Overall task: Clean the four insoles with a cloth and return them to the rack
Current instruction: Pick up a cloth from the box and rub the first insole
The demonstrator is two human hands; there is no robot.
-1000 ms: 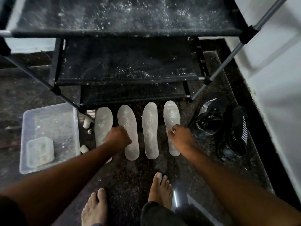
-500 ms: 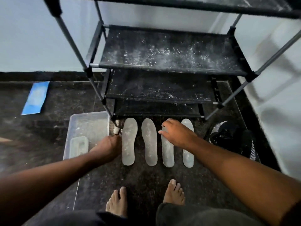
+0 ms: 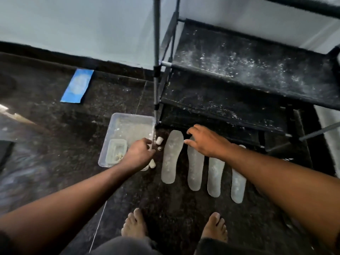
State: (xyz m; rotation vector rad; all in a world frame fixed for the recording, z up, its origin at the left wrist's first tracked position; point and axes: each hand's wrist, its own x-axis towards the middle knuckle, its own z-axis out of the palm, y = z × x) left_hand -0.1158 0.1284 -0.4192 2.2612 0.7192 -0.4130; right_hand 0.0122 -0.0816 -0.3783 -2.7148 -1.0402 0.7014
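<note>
now, view: has swung left since a moment ago; blue cloth [image 3: 77,86] appears by the wall
left hand [image 3: 138,155]: loosely curled, empty, at tray [image 3: 112,129]
right hand [image 3: 206,140]: spread over second insole
insoles [image 3: 172,157]: four, floor, dusty; rack [image 3: 248,63] awaits
meaning: cloth not yet fetched

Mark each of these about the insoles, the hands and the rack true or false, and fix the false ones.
1. Four insoles lie side by side on the floor in front of the rack. True.
2. The blue cloth is in the left hand. False: it lies flat on the floor near the wall, away from both hands.
3. The right hand hovers with spread fingers over the insoles' far ends. True.
4. The clear plastic tray sits on a rack shelf. False: it sits on the floor, left of the insoles.
5. The rack shelves look dusty. True.
</note>
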